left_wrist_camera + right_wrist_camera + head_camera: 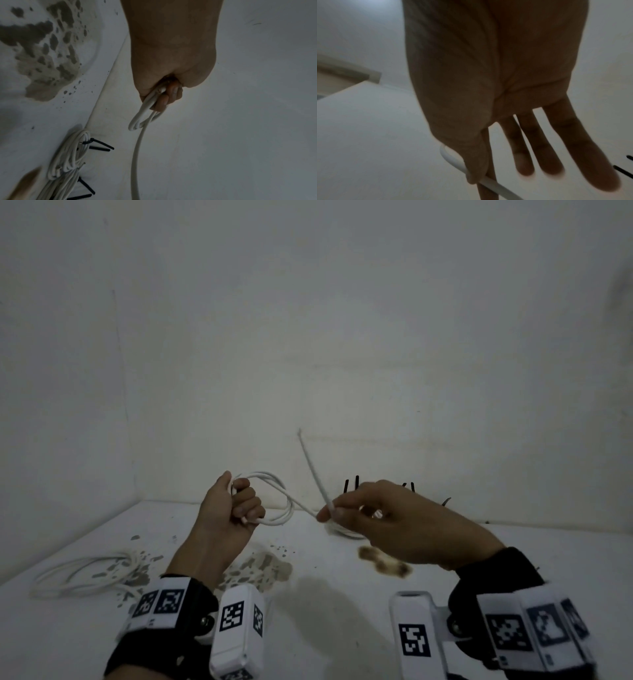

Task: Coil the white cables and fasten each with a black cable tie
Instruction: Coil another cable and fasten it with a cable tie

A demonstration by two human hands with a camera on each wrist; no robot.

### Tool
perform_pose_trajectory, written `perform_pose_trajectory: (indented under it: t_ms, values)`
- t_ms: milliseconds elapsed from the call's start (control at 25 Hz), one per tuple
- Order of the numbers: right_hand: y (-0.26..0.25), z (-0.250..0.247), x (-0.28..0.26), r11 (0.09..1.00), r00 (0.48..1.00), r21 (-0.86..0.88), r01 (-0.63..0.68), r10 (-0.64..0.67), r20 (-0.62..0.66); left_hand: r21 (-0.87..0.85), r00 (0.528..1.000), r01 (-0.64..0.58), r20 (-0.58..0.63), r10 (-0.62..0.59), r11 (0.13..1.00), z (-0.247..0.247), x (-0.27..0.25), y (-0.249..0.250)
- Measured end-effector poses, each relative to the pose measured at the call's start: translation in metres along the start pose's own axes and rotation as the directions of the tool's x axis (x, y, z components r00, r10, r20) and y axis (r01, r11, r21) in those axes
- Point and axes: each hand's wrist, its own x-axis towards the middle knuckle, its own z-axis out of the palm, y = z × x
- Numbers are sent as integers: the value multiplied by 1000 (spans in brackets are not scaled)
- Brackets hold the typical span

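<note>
A stained white surface (325, 594) fills the lower frame, with a loose coiled cable (85, 575) lying at its lower left. At centre, the left hand (229, 510) is fisted around the loops of a white cable (274, 498). The right hand (380, 518) pinches that cable's free end between thumb and forefinger, its other fingers (551, 152) straight, with black cable ties (356, 484) just behind it.

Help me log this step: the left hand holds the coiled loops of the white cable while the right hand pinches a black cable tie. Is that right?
Not quite. The left hand does hold the loops of the white cable, but the right hand pinches that same cable's free end, not a tie; the head and right wrist views show it. The black cable ties lie behind the hand.
</note>
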Motion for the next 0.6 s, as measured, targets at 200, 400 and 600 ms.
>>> perform_pose_trajectory:
  t_ms: [200,400,600]
  values:
    - [-18,27,13,991,995,-80,103,-101,27,109,1000,4,20,-6,994,19,-9,-15]
    - [-15,46,24,990,988,3,140,-140,-59,327,995,13,87,-44,945,35,-20,-32]
    - [-8,48,26,941,990,338,35,15,-143,531,983,-2,155,-95,847,40,-28,-42]
